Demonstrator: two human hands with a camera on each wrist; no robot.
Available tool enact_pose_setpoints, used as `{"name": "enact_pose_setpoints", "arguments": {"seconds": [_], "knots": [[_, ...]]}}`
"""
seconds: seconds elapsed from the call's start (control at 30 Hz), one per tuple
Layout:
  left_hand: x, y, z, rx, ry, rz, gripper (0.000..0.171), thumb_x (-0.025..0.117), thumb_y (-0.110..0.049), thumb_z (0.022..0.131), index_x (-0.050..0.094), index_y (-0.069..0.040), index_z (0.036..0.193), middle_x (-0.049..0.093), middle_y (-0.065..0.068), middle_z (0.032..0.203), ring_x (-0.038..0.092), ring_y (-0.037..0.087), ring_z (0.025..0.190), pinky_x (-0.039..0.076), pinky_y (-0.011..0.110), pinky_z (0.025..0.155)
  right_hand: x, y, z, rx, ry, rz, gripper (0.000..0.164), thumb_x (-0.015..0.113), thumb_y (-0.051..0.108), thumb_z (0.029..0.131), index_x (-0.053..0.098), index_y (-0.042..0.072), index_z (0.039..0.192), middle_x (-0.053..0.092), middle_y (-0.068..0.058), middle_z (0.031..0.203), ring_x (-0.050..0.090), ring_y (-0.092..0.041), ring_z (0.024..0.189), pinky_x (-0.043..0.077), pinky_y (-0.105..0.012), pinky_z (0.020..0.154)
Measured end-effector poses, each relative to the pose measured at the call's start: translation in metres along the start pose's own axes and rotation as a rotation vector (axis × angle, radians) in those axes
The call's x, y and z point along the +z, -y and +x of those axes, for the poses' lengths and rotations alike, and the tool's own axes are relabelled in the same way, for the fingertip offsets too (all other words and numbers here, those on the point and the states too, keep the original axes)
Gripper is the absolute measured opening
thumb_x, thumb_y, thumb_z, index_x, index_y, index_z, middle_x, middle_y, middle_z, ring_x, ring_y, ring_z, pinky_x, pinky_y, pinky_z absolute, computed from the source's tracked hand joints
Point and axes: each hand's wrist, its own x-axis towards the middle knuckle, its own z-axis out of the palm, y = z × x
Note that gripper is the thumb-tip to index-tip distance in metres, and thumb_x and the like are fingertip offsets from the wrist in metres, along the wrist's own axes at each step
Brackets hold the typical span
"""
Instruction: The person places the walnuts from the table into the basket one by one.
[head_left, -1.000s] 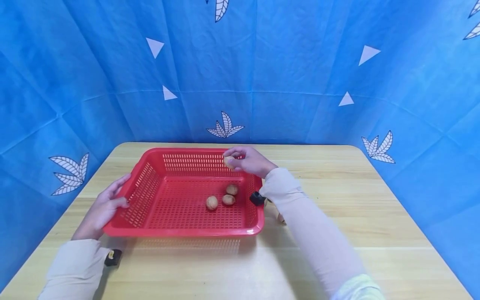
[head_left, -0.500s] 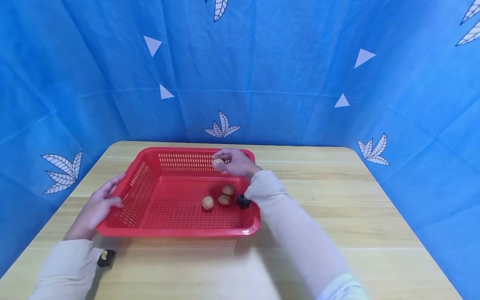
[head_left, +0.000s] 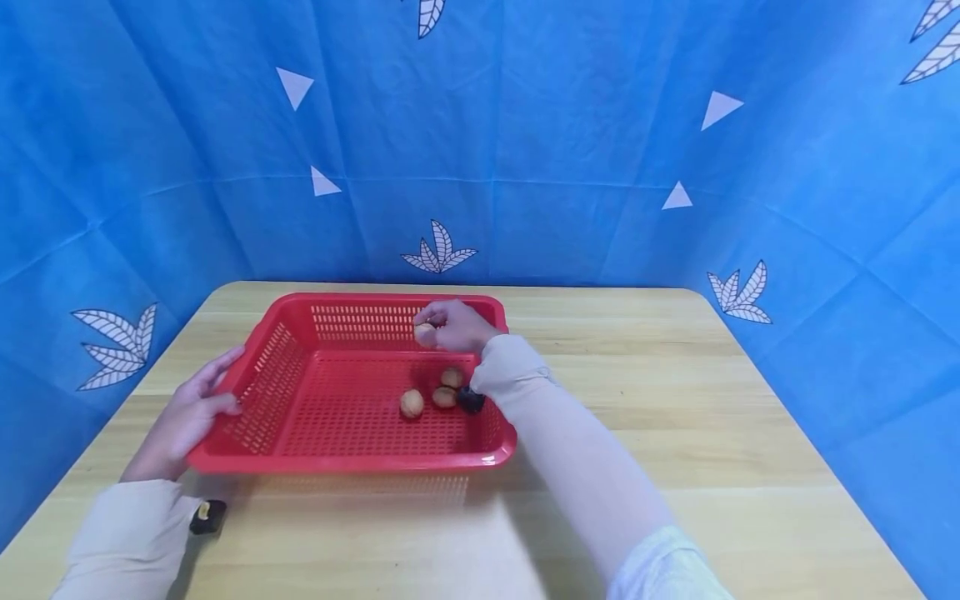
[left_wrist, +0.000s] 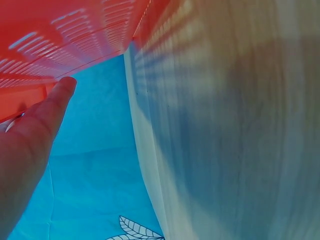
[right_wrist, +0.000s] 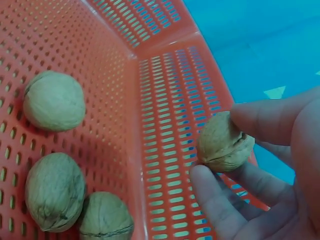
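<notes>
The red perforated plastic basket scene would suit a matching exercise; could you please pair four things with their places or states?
Things:
1. left hand
2. right hand
3. three brown walnuts
4. red perforated plastic basket

States:
A. lying on the basket floor
B. standing on the light wooden table
C. pinching a single brown walnut in its fingers
D. resting against the basket's outer side wall

Pairs: 1-D, 2-C, 3-A, 4-B
</notes>
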Motion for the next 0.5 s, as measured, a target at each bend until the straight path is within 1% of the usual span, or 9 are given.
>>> {"name": "enact_pose_setpoints", "arguments": {"seconds": [0.07,0.2,0.3,0.4,0.47,0.5], "knots": [[-0.001,0.0,-0.001,0.002,0.001,-0.008,0.082,0.049,0.005,0.091,0.009,-0.023,0.158,0.043,-0.006,0.125,0.06,0.003,0.092,0.057,0.032,0.073,0.003,0.0,0.002,0.014,0.016,-0.025,0.032,0.066,0.02,0.091,0.065,0.012,0.121,0.057,-0.003,0.117,0.051,-0.02,0.109,0.049,-0.036,0.088],[-0.002,0.0,-0.001,0.004,0.002,-0.016,0.083,0.049,0.005,0.091,0.01,-0.023,0.158,0.043,-0.008,0.123,0.06,0.004,0.092,0.057,0.032,0.073,0.006,0.001,0.003,0.012,0.101,-0.082,0.029,0.065,0.017,0.091,0.065,0.011,0.119,0.062,0.0,0.104,0.055,-0.018,0.1,0.049,-0.033,0.086],[-0.001,-0.001,-0.001,0.01,0.0,-0.014,0.082,0.05,0.004,0.091,0.011,-0.024,0.158,0.043,-0.007,0.124,0.061,0.004,0.092,0.057,0.033,0.073,0.008,0.003,0.004,0.004,0.173,-0.13,0.03,0.065,0.015,0.09,0.064,0.008,0.12,0.065,-0.001,0.098,0.057,-0.017,0.098,0.048,-0.032,0.087],[-0.001,-0.001,-0.001,0.01,-0.001,-0.011,0.081,0.049,0.004,0.092,0.01,-0.023,0.158,0.043,-0.007,0.124,0.061,0.003,0.091,0.057,0.033,0.074,0.011,0.003,0.004,0.043,0.208,-0.162,0.031,0.067,0.016,0.09,0.064,0.01,0.12,0.064,0.001,0.103,0.055,-0.017,0.102,0.048,-0.034,0.09],[-0.001,-0.001,0.0,0.004,-0.002,0.003,0.081,0.049,0.003,0.092,0.009,-0.024,0.158,0.042,-0.005,0.127,0.06,0.003,0.092,0.057,0.033,0.074,0.013,0.002,0.005,0.073,0.212,-0.182,0.03,0.069,0.016,0.089,0.065,0.012,0.118,0.062,0.001,0.108,0.053,-0.017,0.104,0.048,-0.036,0.091],[-0.001,-0.001,0.0,-0.003,-0.005,0.009,0.081,0.049,0.003,0.093,0.008,-0.024,0.158,0.041,-0.002,0.129,0.06,0.003,0.093,0.057,0.033,0.075,0.014,0.002,0.005,0.072,0.213,-0.199,0.029,0.069,0.015,0.089,0.065,0.012,0.117,0.061,0.001,0.109,0.053,-0.017,0.104,0.048,-0.036,0.091]]}}
